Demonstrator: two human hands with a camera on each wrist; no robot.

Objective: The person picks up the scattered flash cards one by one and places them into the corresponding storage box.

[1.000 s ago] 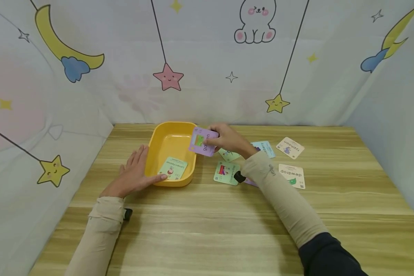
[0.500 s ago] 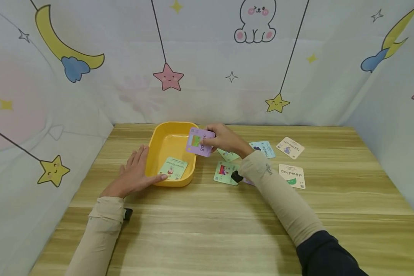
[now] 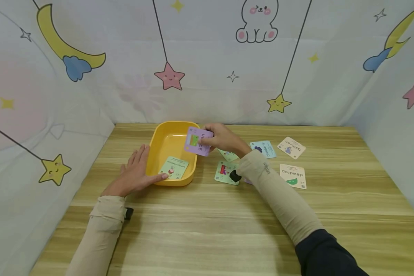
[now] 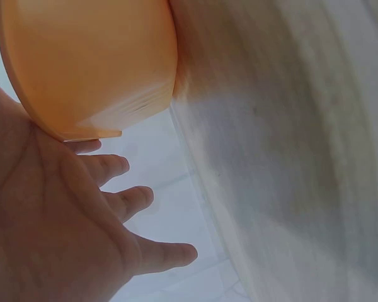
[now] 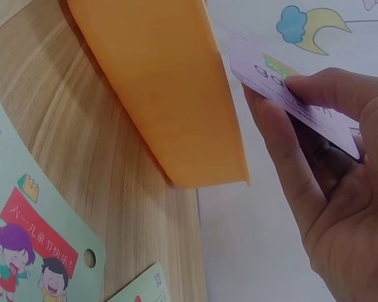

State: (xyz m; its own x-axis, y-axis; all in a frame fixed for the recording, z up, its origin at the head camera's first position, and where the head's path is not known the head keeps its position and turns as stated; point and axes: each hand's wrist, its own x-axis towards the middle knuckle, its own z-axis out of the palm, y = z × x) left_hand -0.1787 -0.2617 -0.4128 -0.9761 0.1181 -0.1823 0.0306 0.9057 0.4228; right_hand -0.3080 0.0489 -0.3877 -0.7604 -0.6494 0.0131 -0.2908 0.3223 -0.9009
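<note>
My right hand [image 3: 224, 138] pinches a purple word card [image 3: 193, 141] between thumb and fingers, over the right rim of a yellow plastic tray [image 3: 169, 147]. In the right wrist view the same card [image 5: 274, 75] is tilted above the tray's wall [image 5: 170, 107]. My left hand [image 3: 134, 174] rests against the tray's left side, fingers spread, thumb lying over the near rim. The left wrist view shows the palm touching the tray's outer wall [image 4: 88, 63]. Inside the tray, near its front, lies a green "Lantern Festival" card [image 3: 172, 167].
Right of the tray lie green cards, one with red print [image 3: 225, 172] and another [image 3: 229, 155] partly covered. Further right are a blue "blueberry" card [image 3: 264, 148], a "typhoon" card [image 3: 291, 147] and a "dewdrop" card [image 3: 293, 176]. A printed cloth [image 3: 207, 103] rises behind the table.
My right hand has moved slightly left with the purple card, which overlaps the tray's right rim a little more. The left hand keeps its place on the tray.
</note>
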